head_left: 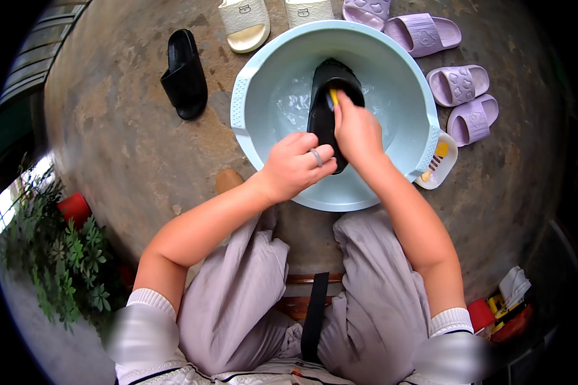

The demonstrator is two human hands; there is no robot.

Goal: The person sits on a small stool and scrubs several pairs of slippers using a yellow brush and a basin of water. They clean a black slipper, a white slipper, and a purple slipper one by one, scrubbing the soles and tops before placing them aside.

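Note:
A black slide slipper [324, 125] lies tilted inside a pale blue basin [253, 70], its toe pointing away from me. Some water [292, 106] glints on the basin's bottom. My left hand [295, 163], with a ring on one finger, is closed around the slipper's heel end. Inside the slipper, under its strap, my right hand [361, 135] grips a small yellow brush [333, 96]; its bristle end is mostly hidden by the fingers and the strap.
Around the basin stand another black slipper [187, 80], cream slippers [245, 25] and several lilac slippers [424, 33]. A white soap dish [448, 168] touches the basin's right side. A leafy plant [77, 263] grows at left; a red container [480, 314] stands at lower right.

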